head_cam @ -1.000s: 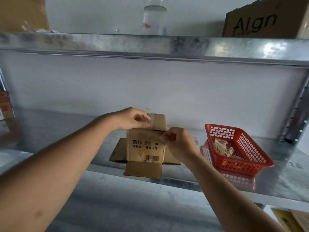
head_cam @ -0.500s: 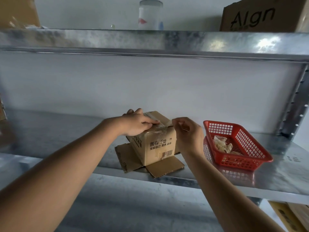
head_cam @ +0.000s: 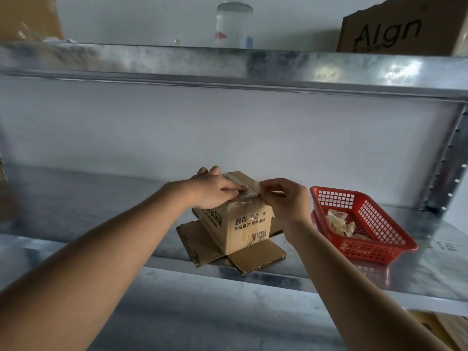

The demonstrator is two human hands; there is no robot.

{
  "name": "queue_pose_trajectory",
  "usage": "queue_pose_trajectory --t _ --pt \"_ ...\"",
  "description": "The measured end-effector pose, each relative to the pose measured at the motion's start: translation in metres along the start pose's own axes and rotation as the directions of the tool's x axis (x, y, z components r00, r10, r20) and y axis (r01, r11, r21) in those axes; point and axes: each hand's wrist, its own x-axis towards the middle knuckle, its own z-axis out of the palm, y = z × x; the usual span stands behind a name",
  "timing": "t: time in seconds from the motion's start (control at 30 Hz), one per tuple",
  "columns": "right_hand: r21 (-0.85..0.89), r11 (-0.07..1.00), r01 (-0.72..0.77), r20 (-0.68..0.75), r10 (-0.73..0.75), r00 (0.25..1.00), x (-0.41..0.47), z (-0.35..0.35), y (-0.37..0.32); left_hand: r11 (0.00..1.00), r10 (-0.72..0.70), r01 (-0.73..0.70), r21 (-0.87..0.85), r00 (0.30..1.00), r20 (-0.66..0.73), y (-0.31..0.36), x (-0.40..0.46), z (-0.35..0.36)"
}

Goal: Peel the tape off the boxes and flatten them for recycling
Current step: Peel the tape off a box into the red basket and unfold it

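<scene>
The box (head_cam: 243,224) is brown with black print and a barcode. The basket (head_cam: 364,221) is red, a grid pattern. The shelf (head_cam: 417,269) is mottled silver-grey.

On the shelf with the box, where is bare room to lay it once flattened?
The shelf is bare left of the box, out toward the left edge. A thin strip lies in front of the red basket. Between box and basket is crowded by the right hand.

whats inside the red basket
The red basket holds a small heap of crumpled, pale, clear tape scraps on its near-left floor. The rest of the floor shows bare mesh. Anything under the heap is covered.
</scene>
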Motion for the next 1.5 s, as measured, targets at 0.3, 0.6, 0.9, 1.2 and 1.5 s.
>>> queue_pose_trajectory --t 0.3,0.6,0.9,1.2,1.5 --pt "-0.321 0.915 0.243 0.142 -0.207 0.968 0.002 0.003 0.006 0.995 0.101 -0.101 0.004 0.991 -0.089 -0.004 0.013 0.004" --pt "-0.472 0.841 0.267 0.182 -0.203 0.962 0.003 -0.004 0.003 0.962 0.262 -0.265 -0.069 0.964 -0.054 -0.012 0.030 0.006" --pt "-0.622 0.722 0.305 0.201 -0.229 0.952 0.005 0.001 0.003 0.987 0.103 -0.116 -0.112 0.988 -0.116 -0.011 0.022 0.023" --pt "-0.598 0.774 0.210 0.155 -0.145 0.977 0.016 0.009 0.004 0.983 -0.025 0.024 0.183 1.000 0.005 0.003 0.007 0.010" --pt "-0.315 0.942 0.118 0.128 -0.081 0.988 0.016 0.012 0.006 0.988 0.064 -0.051 0.144 0.994 -0.084 -0.004 0.006 0.024"
